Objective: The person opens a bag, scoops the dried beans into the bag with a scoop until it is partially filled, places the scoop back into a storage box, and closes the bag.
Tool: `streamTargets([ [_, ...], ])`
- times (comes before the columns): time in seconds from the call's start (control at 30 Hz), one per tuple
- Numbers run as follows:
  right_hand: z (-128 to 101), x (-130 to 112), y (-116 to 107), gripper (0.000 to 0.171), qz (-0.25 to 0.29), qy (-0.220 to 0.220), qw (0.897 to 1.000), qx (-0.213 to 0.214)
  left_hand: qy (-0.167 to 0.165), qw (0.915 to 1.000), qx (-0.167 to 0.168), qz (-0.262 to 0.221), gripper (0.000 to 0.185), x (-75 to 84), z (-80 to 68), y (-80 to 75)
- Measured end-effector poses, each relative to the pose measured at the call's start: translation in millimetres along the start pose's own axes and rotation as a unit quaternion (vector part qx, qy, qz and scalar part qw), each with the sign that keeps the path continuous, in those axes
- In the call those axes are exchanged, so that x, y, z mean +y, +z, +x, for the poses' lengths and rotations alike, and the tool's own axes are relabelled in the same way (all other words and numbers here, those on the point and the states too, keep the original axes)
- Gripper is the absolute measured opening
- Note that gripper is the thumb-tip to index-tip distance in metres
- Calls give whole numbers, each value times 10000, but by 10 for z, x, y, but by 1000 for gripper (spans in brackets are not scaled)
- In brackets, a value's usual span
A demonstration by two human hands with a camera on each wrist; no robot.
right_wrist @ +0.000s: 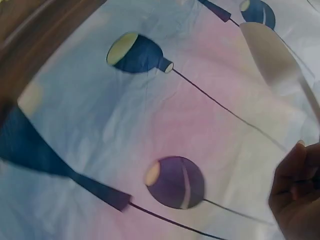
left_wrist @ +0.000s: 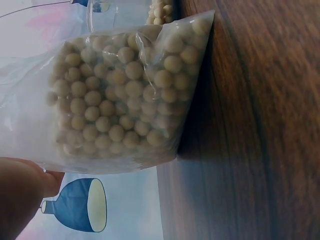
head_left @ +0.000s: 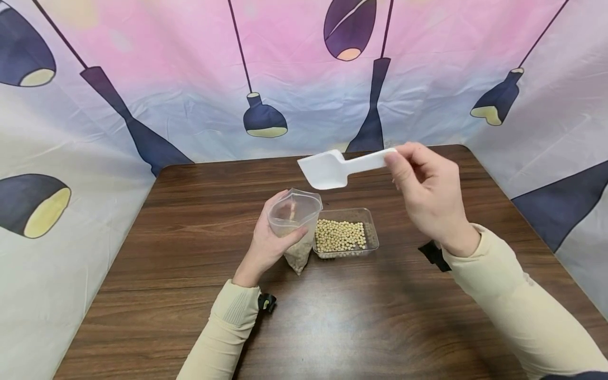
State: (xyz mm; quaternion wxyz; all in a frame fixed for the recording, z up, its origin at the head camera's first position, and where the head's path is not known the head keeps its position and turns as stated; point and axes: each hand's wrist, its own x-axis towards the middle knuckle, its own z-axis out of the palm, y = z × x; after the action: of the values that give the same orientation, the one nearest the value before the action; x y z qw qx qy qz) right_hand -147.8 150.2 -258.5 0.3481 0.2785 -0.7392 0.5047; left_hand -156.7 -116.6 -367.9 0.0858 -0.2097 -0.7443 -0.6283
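My left hand [head_left: 266, 245] grips a clear plastic bag [head_left: 295, 224] upright on the brown table [head_left: 190, 253], its mouth held open. The bag [left_wrist: 120, 95] is partly filled with pale round beans. Right beside it sits a clear shallow tray [head_left: 345, 232] holding more of the same beans. My right hand [head_left: 427, 192] pinches the handle of a white plastic scoop [head_left: 337, 168], raised above the tray and bag, its bowl pointing left. The scoop [right_wrist: 272, 55] shows as a pale blur in the right wrist view, with my fingers [right_wrist: 297, 187] at the lower right.
A cloth backdrop [head_left: 190, 79] printed with dark lamp shapes surrounds the table on three sides. The table's far edge lies just behind the scoop. Black wrist straps [head_left: 433, 254] show on both cream sleeves.
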Motion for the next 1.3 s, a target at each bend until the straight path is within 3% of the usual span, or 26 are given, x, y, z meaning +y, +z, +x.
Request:
streamTargets([
  [0.07, -30, -34, 36, 32, -528, -826, 9952, 55, 61, 10000, -17, 5, 76, 0, 6, 6],
  [0.13, -63, -58, 73, 38, -1106, -1493, 9823, 240, 99, 9999, -30, -7, 76, -2, 11, 10],
  [0.2, -110, -57, 98, 38, -1794, -1709, 9681, 360, 111, 9999, -30, -7, 75, -2, 14, 13],
  [0.27, -186, -7, 112, 33, -2416, -1419, 9596, 249, 121, 9999, -22, 0, 75, -8, 18, 14],
  [0.43, -483, 316, 198, 25, -3485, -83, 9353, -606, 140, 9999, -23, 27, 74, -14, 15, 20],
  [0.5, -599, 451, 247, 25, -3642, 109, 9283, -739, 136, 9999, -45, 34, 74, -17, 12, 25],
  [0.63, -745, 633, 307, 29, -3863, 15, 9192, -771, 171, 9998, -59, 54, 74, -28, 19, 35],
  [0.77, -772, 721, 311, 29, -3882, 354, 9174, -803, 267, 9996, -34, 71, 75, -29, 24, 44],
  [0.9, -731, 782, 260, 28, -3493, 1555, 9203, -829, 295, 9995, -24, 69, 75, -25, 22, 49],
  [1.07, -698, 898, 198, 35, -2850, 2902, 9072, -1073, 257, 9997, 11, 42, 75, -27, 27, 56],
  [1.3, -810, 1071, 226, 38, -1816, 3629, 9055, -1241, 195, 9998, 42, 6, 75, -25, 26, 49],
])
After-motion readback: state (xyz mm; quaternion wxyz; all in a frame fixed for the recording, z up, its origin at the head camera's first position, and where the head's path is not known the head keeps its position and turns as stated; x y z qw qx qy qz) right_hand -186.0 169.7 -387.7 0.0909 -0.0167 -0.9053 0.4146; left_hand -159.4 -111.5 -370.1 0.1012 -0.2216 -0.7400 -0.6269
